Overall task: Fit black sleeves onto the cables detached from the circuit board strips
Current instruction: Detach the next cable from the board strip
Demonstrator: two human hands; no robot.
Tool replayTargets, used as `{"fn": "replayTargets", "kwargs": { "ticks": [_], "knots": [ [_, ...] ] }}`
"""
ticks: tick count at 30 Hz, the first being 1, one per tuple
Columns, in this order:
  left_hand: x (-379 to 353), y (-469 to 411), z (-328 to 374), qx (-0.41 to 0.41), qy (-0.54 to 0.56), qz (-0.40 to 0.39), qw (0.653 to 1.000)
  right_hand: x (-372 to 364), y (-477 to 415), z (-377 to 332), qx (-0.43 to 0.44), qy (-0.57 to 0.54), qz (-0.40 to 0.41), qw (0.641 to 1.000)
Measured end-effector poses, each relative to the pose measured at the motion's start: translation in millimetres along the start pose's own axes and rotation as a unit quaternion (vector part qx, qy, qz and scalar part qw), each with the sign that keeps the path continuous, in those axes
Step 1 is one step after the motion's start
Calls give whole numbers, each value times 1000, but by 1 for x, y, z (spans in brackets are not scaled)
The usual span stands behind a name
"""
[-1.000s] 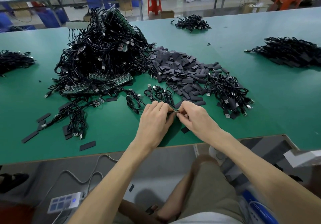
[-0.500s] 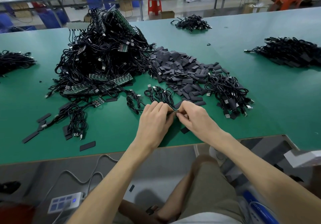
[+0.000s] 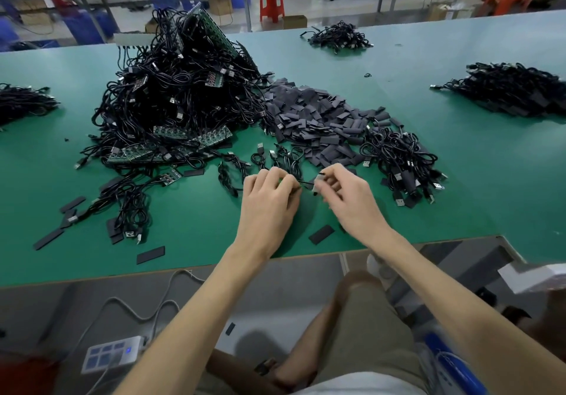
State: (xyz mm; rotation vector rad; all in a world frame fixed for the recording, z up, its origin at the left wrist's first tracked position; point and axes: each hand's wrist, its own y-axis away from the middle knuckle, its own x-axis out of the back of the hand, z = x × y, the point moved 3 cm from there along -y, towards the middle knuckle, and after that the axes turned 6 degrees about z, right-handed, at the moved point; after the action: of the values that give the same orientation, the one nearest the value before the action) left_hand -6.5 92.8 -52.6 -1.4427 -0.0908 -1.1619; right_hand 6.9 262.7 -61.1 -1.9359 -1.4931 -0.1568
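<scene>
The cable [image 3: 306, 182] in work runs as a short taut black line between the two hands, held just above the bench [image 3: 459, 210] on the near side of the sleeve pile [image 3: 312, 118]. The left hand [image 3: 269, 198] has its fingers curled and pinches one end of it. The right hand [image 3: 346, 201] pinches the other end between thumb and forefinger, where a dark tip and a small pale piece show; whether that is a sleeve or the plug is too small to tell.

Half a second ago the hands were knuckle to knuckle with nothing visible between them; now they stand apart and a stretch of cable shows in the gap. I judge this to be the sliding stroke, the cable being drawn through or the sleeve pulled along it, so this piece is probably close to done. It still needs checking that the sleeve is fully seated.

A single loose sleeve [image 3: 321, 234] lies flat nearer the bench edge than the pile, below the right wrist. A few loose cables [image 3: 284, 158] lie between the pile and the hands. To the right of the pile sits a bundle of cables [image 3: 401, 158], seemingly finished. To its left rises the big heap of cables [image 3: 183, 94] tangled with green circuit board strips [image 3: 171, 152], most of the job still ahead.
</scene>
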Motion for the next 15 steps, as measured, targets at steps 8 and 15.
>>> {"fn": "replayTargets", "kwargs": {
  "ticks": [8,15],
  "knots": [
    [-2,-2,4,-5,-34,-16,999,18,-6,19,-165,-255,91,948],
    [-6,1,-7,74,-107,-88,988,26,-5,20,-195,-440,149,864]
  ]
}}
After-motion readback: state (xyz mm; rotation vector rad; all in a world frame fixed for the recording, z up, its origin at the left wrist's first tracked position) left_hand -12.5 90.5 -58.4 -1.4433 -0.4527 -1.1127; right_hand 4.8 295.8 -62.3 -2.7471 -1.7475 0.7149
